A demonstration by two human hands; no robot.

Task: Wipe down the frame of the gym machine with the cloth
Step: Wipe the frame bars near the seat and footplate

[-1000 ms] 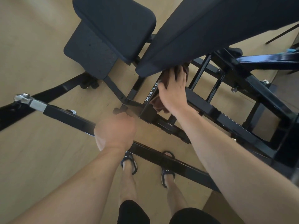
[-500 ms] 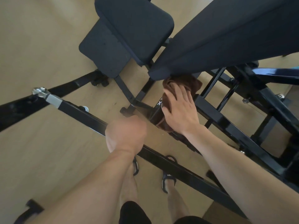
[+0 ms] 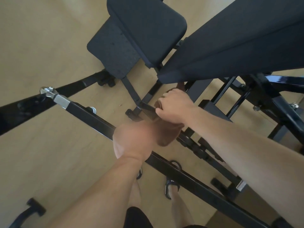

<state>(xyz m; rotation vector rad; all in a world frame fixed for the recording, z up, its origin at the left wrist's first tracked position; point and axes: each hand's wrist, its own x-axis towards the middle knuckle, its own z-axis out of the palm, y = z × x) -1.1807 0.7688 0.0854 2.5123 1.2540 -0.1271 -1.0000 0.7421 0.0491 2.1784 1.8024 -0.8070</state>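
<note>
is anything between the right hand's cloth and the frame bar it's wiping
Nothing visible. The right hand grips the brown cloth directly against the black frame bar beneath the backrest pad. The left hand, gripping the long bar, overlaps the cloth's lower part in the head view, so contact there can't be seen.

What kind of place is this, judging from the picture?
Probably a gym or home workout room. A black steel machine frame carries a padded seat and a long backrest pad, all standing on a plain wooden floor.
</note>
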